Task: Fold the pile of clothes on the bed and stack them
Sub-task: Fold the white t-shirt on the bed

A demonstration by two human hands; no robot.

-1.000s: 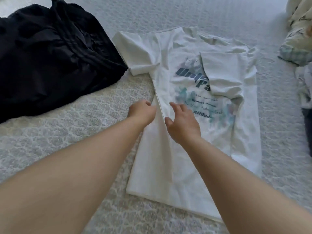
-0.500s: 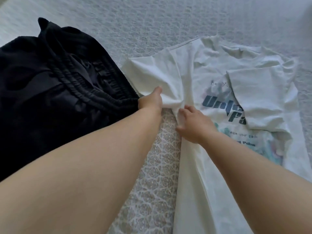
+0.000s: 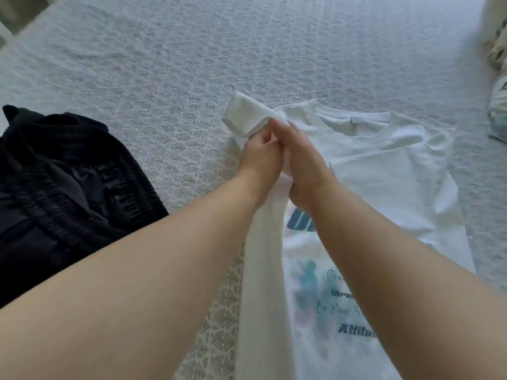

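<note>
Currently my left hand (image 3: 260, 157) and my right hand (image 3: 301, 165) meet at the left shoulder area of the white T-shirt (image 3: 384, 171), which serves as the landmark for all positions below. The shirt lies on the bed (image 3: 247, 50), collar away from me and hem toward me.

Grip state: both hands are closed on shirt fabric. My left hand pinches the fabric at the base of the left sleeve (image 3: 244, 116); the fingers are curled and the thumb lies on top. My right hand touches the left hand and grips the same gathered fabric from the shirt's inner side. The sleeve stands up out of the two grips, its open cuff pointing away from me and to the left.

From the grips, the shirt's left edge runs toward me as a raised, folded band between my forearms. The rest of the shirt lies flat to the right of my hands.

Appearance: white fabric, round ribbed collar, and the right sleeve folded inward over the chest. The front carries a print (image 3: 329, 297) with dark blue block lettering, faint teal and pink colour patches, and lines of dark text, partly hidden by my right forearm.

A black garment (image 3: 68, 193) with a gathered waistband lies left of the shirt, apart from it. Further clothes (image 3: 498, 78) lie at the far right of the shirt, at the frame edge.
</note>
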